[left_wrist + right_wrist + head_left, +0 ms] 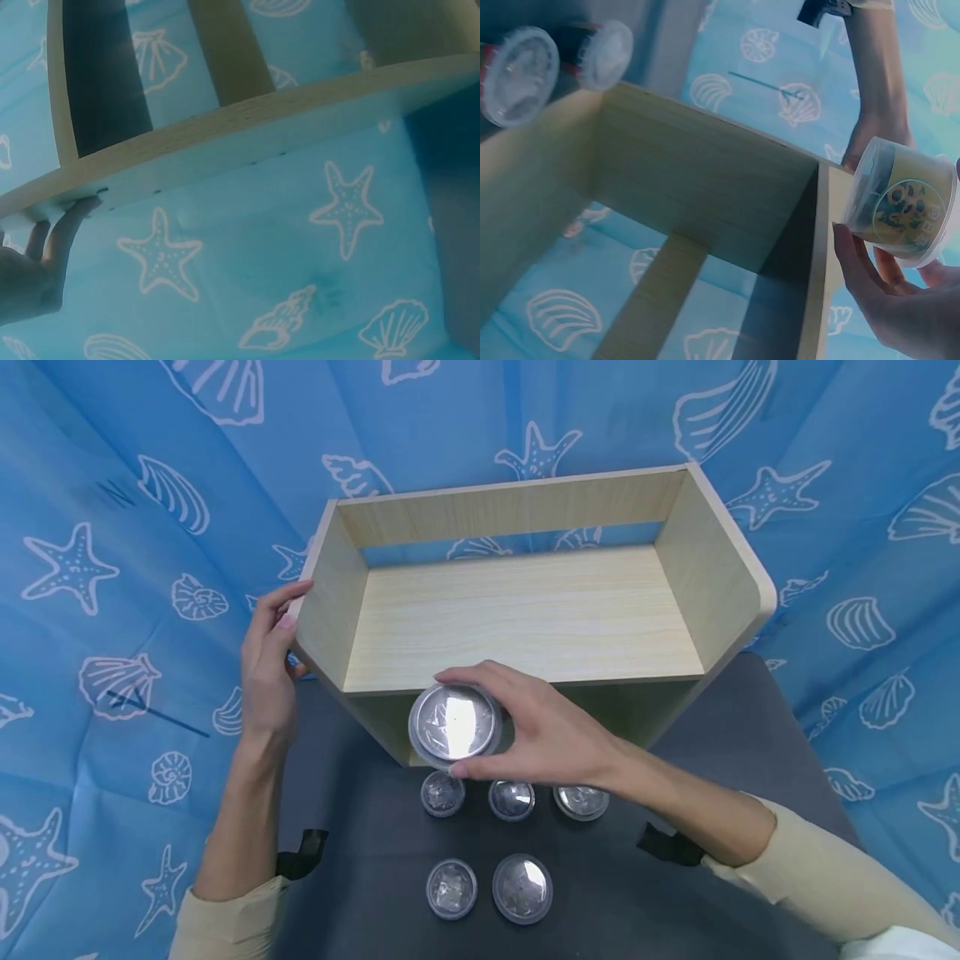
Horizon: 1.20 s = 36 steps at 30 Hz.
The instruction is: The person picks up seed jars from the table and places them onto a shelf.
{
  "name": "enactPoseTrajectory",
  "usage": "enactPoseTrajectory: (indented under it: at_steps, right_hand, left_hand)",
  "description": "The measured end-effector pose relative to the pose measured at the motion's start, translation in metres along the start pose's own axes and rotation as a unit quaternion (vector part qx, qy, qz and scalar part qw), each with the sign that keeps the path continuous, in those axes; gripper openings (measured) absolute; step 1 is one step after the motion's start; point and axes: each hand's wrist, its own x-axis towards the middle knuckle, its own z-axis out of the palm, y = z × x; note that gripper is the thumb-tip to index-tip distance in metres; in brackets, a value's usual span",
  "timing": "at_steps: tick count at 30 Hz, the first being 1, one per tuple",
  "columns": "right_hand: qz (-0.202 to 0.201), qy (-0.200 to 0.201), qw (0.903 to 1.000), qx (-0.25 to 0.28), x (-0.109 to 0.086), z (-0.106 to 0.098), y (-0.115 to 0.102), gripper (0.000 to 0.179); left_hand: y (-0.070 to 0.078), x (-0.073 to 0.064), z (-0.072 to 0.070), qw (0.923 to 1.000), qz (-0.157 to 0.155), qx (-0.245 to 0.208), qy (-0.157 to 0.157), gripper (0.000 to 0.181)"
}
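My right hand [543, 731] grips a round clear plastic tub [450, 727] by its sides, thumb on the near side and fingers on the far side. In the right wrist view, the tub [904, 199] shows a yellow printed label. It hangs in front of the wooden shelf unit [517, 610], overlapping the middle board's front edge in the head view. Over at the left, my left hand [270, 660] touches the unit's side panel at its edge. In the left wrist view, the fingers [64, 232] stretch against the panel's outer face.
Several lidded tubs stand on the dark table [622, 893] before the unit: a row of three, including a middle tub [512, 800], and two nearer ones, one a larger tub [522, 889]. A blue curtain [135, 610] with shell prints hangs behind and around.
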Motion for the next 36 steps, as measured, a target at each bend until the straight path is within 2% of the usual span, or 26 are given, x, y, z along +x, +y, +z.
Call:
enactPoseTrajectory:
  at_steps: [6, 11, 16, 36]
  right_hand:
    - [-0.001, 0.014, 0.9998, 0.011, 0.02, -0.005, -0.003, 0.077]
    - [-0.002, 0.021, 0.9997, 0.014, 0.036, -0.009, -0.004, 0.076]
    - [0.017, 0.017, 0.9997, 0.005, 0.051, -0.01, -0.006, 0.077]
    - [0.081, 0.064, 0.9944, 0.024, 0.094, 0.004, 0.005, 0.079]
  left_hand:
    - [-0.001, -0.001, -0.001, 1.0, -0.005, 0.004, -0.002, 0.044]
    - [-0.002, -0.001, -0.001, 0.9998, -0.011, -0.017, -0.007, 0.044]
    - [-0.001, 0.0, -0.001, 0.9992, -0.014, -0.035, -0.009, 0.043]
    - [0.0, -0.001, 0.003, 0.9999, -0.016, -0.003, 0.002, 0.045]
